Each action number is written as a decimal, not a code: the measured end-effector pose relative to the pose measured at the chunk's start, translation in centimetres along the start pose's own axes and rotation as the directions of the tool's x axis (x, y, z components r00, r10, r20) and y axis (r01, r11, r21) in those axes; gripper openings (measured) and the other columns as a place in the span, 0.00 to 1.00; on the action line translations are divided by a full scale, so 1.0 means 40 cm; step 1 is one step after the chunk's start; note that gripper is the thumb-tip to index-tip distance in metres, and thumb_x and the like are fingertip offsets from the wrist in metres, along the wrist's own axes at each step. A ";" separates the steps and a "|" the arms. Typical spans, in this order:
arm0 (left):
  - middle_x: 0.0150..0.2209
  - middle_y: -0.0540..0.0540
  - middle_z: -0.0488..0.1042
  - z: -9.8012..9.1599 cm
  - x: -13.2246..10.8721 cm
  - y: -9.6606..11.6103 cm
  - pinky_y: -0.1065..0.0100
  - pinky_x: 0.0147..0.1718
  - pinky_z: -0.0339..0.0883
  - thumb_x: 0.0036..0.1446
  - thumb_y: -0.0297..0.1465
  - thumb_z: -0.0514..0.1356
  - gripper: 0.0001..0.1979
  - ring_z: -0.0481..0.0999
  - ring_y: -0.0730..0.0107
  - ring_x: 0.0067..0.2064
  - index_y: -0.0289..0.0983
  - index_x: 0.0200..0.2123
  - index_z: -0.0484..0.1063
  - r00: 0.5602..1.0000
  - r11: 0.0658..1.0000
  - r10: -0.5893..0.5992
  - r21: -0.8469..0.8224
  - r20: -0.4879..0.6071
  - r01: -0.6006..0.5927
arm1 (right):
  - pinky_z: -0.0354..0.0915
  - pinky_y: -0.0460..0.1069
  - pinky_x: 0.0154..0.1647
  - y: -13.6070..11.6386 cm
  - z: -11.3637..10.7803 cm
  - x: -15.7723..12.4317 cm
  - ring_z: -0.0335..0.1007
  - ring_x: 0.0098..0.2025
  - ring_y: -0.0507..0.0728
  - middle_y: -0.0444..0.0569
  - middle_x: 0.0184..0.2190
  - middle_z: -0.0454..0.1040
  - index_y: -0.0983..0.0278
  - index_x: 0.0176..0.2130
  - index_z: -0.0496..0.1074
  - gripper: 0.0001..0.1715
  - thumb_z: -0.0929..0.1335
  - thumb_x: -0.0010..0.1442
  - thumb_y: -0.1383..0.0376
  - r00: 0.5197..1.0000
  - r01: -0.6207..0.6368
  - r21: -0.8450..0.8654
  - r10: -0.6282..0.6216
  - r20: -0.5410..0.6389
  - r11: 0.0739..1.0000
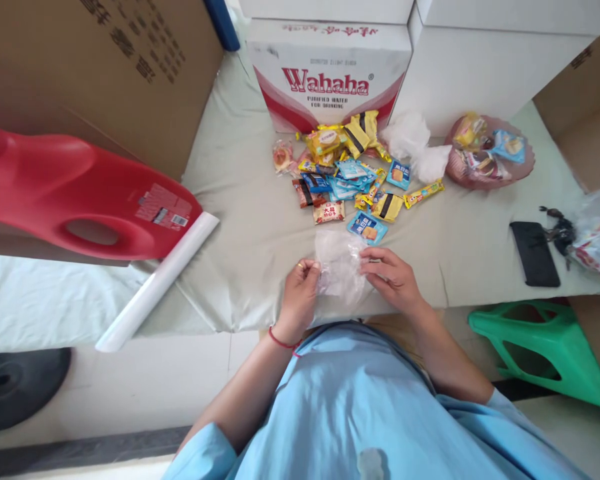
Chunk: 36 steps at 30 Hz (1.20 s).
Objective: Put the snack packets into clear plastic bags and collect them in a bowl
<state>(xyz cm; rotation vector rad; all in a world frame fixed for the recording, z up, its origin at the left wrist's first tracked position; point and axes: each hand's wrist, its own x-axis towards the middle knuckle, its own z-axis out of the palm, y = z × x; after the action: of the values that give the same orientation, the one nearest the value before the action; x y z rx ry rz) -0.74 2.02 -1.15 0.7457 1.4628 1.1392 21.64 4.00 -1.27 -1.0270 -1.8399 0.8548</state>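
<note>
A clear plastic bag is held between my two hands at the table's front edge. My left hand pinches its left side, with a ring and a red bracelet showing. On the bag's right side, my right hand grips the plastic between thumb and fingers. Just beyond the bag lies a pile of wrapped snacks: blue packets, yellow packets, a red-and-cream packet and a blue cracker packet nearest the bag. Crumpled white plastic lies behind the pile's right side.
A pink bowl holds snacks at the right, near a black phone and keys. Boxes line the back. A red jug and white roll are left. A green stool stands lower right.
</note>
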 end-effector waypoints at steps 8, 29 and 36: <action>0.30 0.53 0.70 -0.012 0.001 -0.010 0.68 0.38 0.65 0.55 0.48 0.69 0.20 0.70 0.71 0.33 0.40 0.34 0.69 0.997 0.982 0.021 -0.187 0.072 -0.007 | 0.76 0.61 0.55 0.034 -0.047 -0.038 0.78 0.49 0.60 0.50 0.51 0.80 0.54 0.39 0.82 0.10 0.70 0.69 0.56 0.928 -0.275 0.215 0.317 -0.196 0.937; 0.35 0.46 0.77 -0.024 0.025 0.047 0.65 0.36 0.69 0.54 0.60 0.64 0.29 0.75 0.66 0.35 0.39 0.39 0.76 0.964 0.975 -0.146 -0.130 0.224 0.178 | 0.73 0.53 0.48 0.012 0.027 0.115 0.77 0.46 0.57 0.51 0.45 0.80 0.56 0.45 0.82 0.11 0.68 0.71 0.63 0.990 0.119 -0.097 -0.111 0.086 0.988; 0.26 0.54 0.69 0.002 0.052 0.079 0.70 0.34 0.60 0.50 0.43 0.73 0.17 0.65 0.74 0.30 0.38 0.29 0.74 0.963 0.986 -0.042 -0.145 0.265 0.083 | 0.73 0.53 0.48 0.001 0.014 0.100 0.77 0.47 0.57 0.51 0.47 0.80 0.55 0.47 0.82 0.14 0.66 0.72 0.66 0.976 0.218 -0.165 -0.214 0.042 0.962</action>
<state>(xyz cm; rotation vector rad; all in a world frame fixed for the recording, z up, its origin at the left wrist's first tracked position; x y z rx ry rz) -1.51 4.99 1.02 0.7063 1.1554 1.0493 19.93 7.46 -0.17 -0.8991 -2.0281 0.5907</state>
